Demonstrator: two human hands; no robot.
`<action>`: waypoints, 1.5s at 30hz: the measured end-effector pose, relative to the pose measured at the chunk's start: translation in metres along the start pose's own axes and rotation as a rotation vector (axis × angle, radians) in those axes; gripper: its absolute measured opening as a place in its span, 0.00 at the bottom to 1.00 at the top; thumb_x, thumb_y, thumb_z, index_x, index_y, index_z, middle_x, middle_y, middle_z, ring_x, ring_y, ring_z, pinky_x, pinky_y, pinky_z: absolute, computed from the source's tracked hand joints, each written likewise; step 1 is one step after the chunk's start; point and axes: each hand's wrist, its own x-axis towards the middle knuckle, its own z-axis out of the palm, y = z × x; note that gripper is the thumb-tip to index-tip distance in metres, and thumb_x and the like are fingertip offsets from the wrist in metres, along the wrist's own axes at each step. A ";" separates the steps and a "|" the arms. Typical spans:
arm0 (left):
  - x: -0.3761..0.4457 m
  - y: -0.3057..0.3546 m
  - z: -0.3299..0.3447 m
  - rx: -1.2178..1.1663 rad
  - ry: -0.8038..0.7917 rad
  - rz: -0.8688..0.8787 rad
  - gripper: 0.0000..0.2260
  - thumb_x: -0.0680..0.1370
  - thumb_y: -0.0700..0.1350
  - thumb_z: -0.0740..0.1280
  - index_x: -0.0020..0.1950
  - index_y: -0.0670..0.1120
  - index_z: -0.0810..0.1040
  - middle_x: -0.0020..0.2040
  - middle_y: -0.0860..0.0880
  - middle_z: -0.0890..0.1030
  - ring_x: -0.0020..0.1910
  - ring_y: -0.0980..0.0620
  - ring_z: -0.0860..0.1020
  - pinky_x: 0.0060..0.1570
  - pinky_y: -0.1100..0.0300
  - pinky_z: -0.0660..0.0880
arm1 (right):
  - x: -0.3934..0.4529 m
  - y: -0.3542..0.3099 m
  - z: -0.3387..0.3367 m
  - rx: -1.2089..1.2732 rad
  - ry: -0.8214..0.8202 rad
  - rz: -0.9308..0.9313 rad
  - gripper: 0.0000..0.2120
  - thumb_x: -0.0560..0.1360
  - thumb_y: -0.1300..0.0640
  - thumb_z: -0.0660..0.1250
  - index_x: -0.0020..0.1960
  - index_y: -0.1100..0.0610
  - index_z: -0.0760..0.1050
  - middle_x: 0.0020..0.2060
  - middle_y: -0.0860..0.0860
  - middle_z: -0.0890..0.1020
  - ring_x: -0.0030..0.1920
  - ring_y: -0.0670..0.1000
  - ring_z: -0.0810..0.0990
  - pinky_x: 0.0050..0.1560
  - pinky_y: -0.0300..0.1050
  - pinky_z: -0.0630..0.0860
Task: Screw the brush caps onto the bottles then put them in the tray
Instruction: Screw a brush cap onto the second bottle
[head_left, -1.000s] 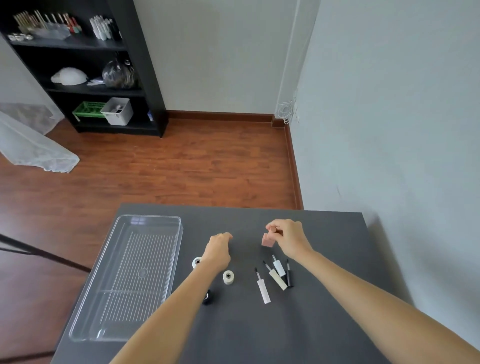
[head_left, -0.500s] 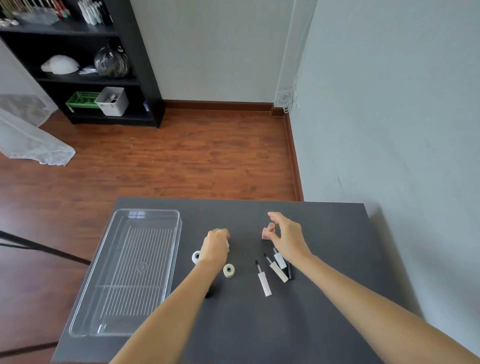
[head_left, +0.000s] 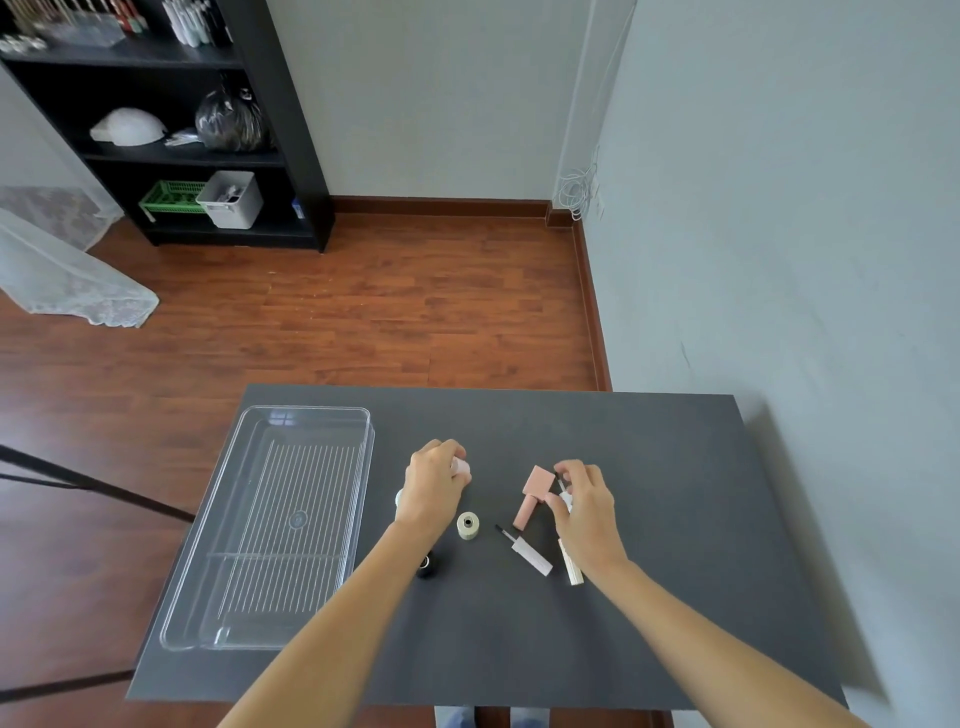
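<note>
resting on the dark table, the clear tray lies empty to the left, well apart from the caps. the left hand curls closed round a small pale bottle. the right hand pinches a white brush cap, its brush pointing up and away, just beside the pink cap. that bottle lies leftward of the right fingers, so the cap likely travels left.
</note>
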 end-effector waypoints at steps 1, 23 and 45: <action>-0.001 0.000 0.000 -0.006 0.004 0.004 0.09 0.76 0.36 0.64 0.54 0.43 0.80 0.48 0.51 0.76 0.47 0.46 0.76 0.50 0.46 0.79 | 0.001 0.001 0.000 -0.005 0.014 -0.011 0.14 0.75 0.69 0.67 0.59 0.59 0.74 0.54 0.54 0.75 0.50 0.52 0.75 0.53 0.39 0.69; -0.003 -0.003 -0.003 0.039 0.010 0.032 0.10 0.78 0.36 0.63 0.55 0.41 0.81 0.51 0.44 0.79 0.47 0.44 0.77 0.47 0.51 0.78 | 0.052 0.009 0.000 -0.564 -0.420 -0.508 0.17 0.75 0.71 0.59 0.58 0.56 0.75 0.58 0.50 0.76 0.60 0.55 0.70 0.59 0.42 0.67; -0.016 -0.002 -0.023 0.012 0.123 0.154 0.06 0.74 0.37 0.68 0.50 0.42 0.81 0.41 0.51 0.78 0.39 0.49 0.76 0.39 0.60 0.71 | -0.003 0.008 0.013 0.016 0.107 -0.172 0.12 0.74 0.61 0.69 0.55 0.53 0.74 0.52 0.45 0.75 0.54 0.52 0.72 0.53 0.44 0.72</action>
